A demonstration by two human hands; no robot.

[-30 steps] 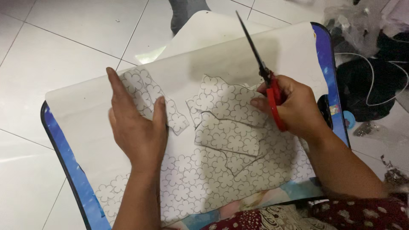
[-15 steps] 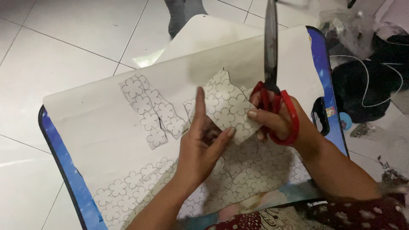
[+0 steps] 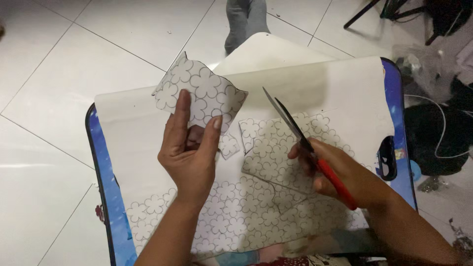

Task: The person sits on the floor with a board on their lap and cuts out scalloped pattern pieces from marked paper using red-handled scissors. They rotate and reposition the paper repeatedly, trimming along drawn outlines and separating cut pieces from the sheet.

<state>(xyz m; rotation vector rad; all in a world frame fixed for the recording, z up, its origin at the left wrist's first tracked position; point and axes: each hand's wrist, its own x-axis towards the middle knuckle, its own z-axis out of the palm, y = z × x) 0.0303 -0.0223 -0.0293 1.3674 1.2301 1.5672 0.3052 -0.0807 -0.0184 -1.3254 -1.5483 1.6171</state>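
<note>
My left hand (image 3: 189, 148) holds up a cut piece of paper (image 3: 202, 93) printed with flower outlines, pinched between thumb and fingers above the board. My right hand (image 3: 340, 172) grips red-handled scissors (image 3: 300, 138), blades slightly apart and pointing up-left toward the lifted piece. Below them lies a large white sheet (image 3: 236, 216) with the same flower pattern, partly cut, with loose cut pieces (image 3: 276, 148) lying on it.
The sheet rests on a blue-edged board (image 3: 106, 197) over a white tiled floor (image 3: 59, 74). A grey-socked foot (image 3: 244, 22) is at the top. Dark bags and cables (image 3: 438, 133) sit at the right, with a plastic bag behind them.
My left hand picked a cut piece off the sheet and raised it to the left. The scissors swung down from upright to point up-left at a low angle.
</note>
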